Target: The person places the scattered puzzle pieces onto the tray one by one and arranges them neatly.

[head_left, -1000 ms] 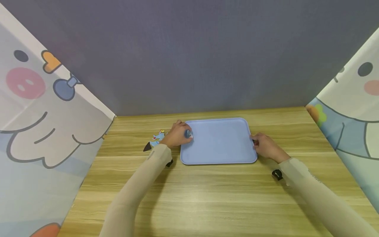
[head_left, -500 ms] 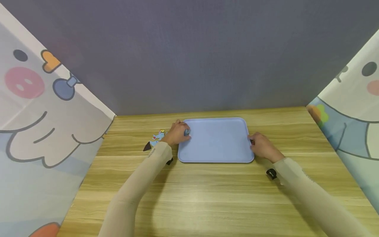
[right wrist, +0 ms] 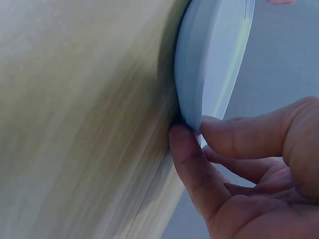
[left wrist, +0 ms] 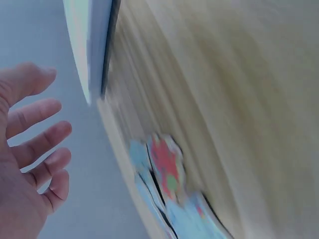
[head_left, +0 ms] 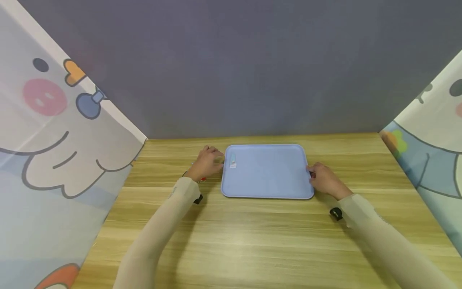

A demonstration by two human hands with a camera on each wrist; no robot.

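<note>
On the wooden table lies a pale blue tray [head_left: 267,172]. Near its left end rests a small flat light-blue and white piece [head_left: 233,161]. My left hand [head_left: 205,164] hovers just left of the tray with nothing in it; in the left wrist view the fingers are loosely spread and bent. Below that hand lie flat printed cut-out pieces, one red with a green spot [left wrist: 167,164] and one light blue [left wrist: 192,219], mostly hidden in the head view. My right hand [head_left: 323,179] pinches the tray's right rim [right wrist: 192,74] between thumb and index finger.
The wood-grain table [head_left: 252,241] extends in front of the tray. Behind it rises a grey wall panel [head_left: 260,72]. Cartoon-printed panels stand at the left [head_left: 72,160] and right [head_left: 433,168].
My left hand has let go of the small blue piece, which now lies on the tray, and moved left over the cut-outs. The right hand still pinches the tray's rim.
</note>
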